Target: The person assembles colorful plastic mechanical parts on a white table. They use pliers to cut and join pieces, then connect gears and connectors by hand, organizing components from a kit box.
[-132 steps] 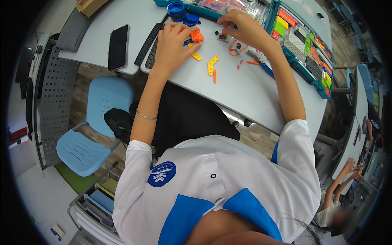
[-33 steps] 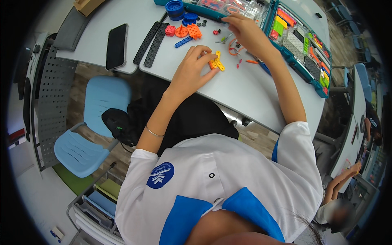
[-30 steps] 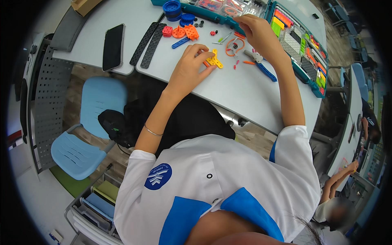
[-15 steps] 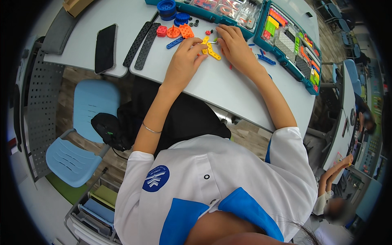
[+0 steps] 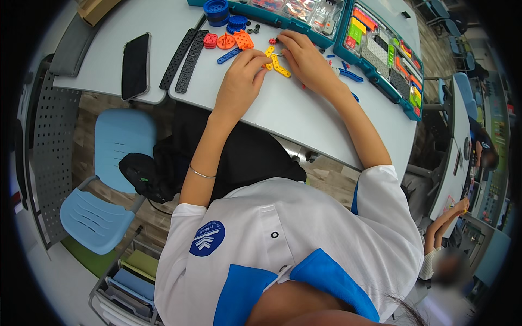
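Note:
Two yellow bent building beams (image 5: 280,69) lie between my hands, close above the white table. My left hand (image 5: 239,81) is closed, its thumb and fingers pinching one yellow beam at its left side. From the right, my right hand (image 5: 305,61) curls its fingers in, and its fingertips grip a thin grey rod (image 5: 278,54) that reaches to the beams. The rod's far end is hidden by the hand. Close by the right fingertips lies a small red connector piece (image 5: 272,41). A blue beam (image 5: 229,55) rests beyond my left hand.
Orange plates (image 5: 243,40), blue wheels (image 5: 216,12) and black treads (image 5: 191,65) lie to the left, with a phone (image 5: 135,66) farther over. Teal parts cases (image 5: 375,70) stand at the back and right. A blue curved beam (image 5: 351,75) lies near the right case. Another person sits far right.
The whole scene has shifted slightly left in the view. Both hands stay around the yellow beams, and the green piece by my right fingers no longer shows.

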The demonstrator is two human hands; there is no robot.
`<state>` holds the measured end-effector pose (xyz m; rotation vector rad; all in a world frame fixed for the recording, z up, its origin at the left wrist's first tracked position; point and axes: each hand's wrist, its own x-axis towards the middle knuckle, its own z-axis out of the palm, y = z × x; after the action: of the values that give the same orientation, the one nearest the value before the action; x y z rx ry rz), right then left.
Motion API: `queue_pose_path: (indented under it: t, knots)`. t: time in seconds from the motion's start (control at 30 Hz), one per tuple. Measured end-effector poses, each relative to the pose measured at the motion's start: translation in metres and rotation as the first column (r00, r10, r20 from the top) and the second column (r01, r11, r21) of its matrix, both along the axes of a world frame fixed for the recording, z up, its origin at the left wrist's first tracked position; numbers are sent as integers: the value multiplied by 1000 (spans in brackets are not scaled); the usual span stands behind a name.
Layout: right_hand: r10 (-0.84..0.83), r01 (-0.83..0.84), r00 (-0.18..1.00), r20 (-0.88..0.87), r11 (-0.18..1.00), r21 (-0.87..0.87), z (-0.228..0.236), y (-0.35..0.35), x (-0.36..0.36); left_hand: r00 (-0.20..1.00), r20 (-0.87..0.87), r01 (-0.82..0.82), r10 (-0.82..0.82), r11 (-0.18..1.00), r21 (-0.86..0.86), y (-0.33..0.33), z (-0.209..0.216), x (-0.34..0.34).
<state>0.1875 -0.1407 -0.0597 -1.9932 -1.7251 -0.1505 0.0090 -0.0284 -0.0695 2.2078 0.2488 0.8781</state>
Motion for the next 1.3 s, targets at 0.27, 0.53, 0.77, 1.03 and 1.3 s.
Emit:
queue_pose_path:
  t: [0.27, 0.53, 0.77, 1.03, 1.3]
  knots:
    - [-59, 58, 998, -22, 998, -25, 39, -26, 20, 999, 17, 49, -50, 997, 54, -1, 3, -1]
    - [-253, 250, 960, 121, 967, 45, 31, -84, 29, 994, -61, 87, -87, 996, -10, -6, 7, -4]
    - [-353, 361, 928, 123, 931, -52, 15, -75, 10, 956, -54, 291, -287, 953, 80, -15, 6, -4]
    - [-205, 206, 978, 45, 978, -29, 1, -70, -3, 962, 24, 262, -272, 943, 203, -31, 1, 14]
    - [-45, 41, 996, 74, 998, 43, 16, -67, -17, 980, -80, -159, 184, 956, 245, -7, 10, 11]
